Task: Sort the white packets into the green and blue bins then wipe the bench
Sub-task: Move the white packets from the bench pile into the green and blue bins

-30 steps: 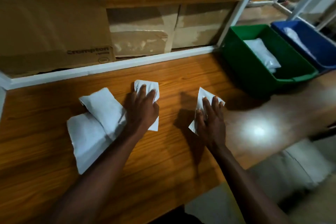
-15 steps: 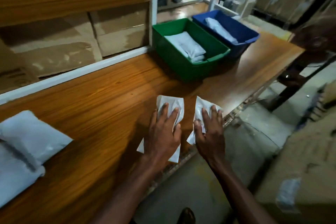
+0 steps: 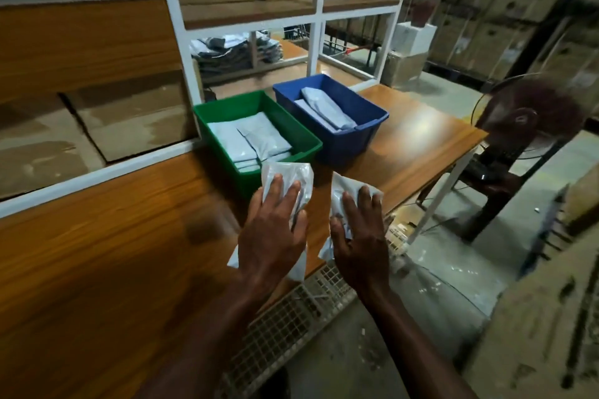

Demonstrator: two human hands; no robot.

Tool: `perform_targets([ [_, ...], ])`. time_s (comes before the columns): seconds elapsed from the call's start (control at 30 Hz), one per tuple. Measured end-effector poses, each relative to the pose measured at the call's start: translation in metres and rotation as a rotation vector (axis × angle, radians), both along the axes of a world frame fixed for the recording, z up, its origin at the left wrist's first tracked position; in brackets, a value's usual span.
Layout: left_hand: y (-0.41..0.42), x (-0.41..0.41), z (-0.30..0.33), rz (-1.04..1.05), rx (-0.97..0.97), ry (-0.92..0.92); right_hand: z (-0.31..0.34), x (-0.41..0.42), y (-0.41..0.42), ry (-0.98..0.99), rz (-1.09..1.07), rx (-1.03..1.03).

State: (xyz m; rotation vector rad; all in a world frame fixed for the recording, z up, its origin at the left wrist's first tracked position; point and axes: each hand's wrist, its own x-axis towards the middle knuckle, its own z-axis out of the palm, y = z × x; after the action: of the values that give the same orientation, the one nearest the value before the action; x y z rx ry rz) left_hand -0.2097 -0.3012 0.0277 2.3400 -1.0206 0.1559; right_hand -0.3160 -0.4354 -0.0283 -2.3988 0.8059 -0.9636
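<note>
We see both hands laid flat on white packets at the near edge of the surface [image 3: 97,269]. The left hand [image 3: 270,236] presses one packet [image 3: 291,176] with straight, spread fingers [image 3: 275,186]; the packet shows beyond the fingertips and under the palm. The right hand [image 3: 358,246] rests likewise on a second packet [image 3: 340,188], its fingers [image 3: 348,207] straight and its thumb lying along the packet's left edge. The two packets lie just beside each other, apart. Just beyond the left fingertips stands the green bin [image 3: 301,142], holding several flat white packets [image 3: 256,139]. The blue bin [image 3: 369,126] stands beyond the right fingertips, touching or nearly touching the green one, with more packets [image 3: 327,108] inside. Below the right wrist we see a wire grille [image 3: 291,317] under the surface's edge. A fan [image 3: 525,116] stands well to the right of the fingers.
</note>
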Motion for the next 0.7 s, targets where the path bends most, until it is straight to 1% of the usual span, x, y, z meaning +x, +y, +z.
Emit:
perform_targets([
  [0.07,-0.021,0.018,0.007,0.053,-0.041,-0.022,0.011,0.024,-0.024,-0.038,0.054,-0.016],
  [0.17,-0.048,0.053,0.011,0.136,-0.098,-0.067,0.025,0.072,-0.062,-0.077,0.167,-0.093],
  [0.37,-0.07,0.118,0.008,0.318,-0.128,-0.049,0.059,0.171,-0.102,-0.029,0.384,-0.135],
  [0.5,-0.07,0.136,0.016,0.499,-0.103,-0.042,0.072,0.241,-0.112,0.061,0.51,-0.134],
  [0.57,-0.069,0.134,0.021,0.563,-0.081,-0.071,0.075,0.279,-0.111,0.113,0.579,-0.118],
  [0.7,-0.065,0.121,0.023,0.712,-0.083,-0.124,0.05,0.353,-0.102,0.345,0.721,-0.067],
])
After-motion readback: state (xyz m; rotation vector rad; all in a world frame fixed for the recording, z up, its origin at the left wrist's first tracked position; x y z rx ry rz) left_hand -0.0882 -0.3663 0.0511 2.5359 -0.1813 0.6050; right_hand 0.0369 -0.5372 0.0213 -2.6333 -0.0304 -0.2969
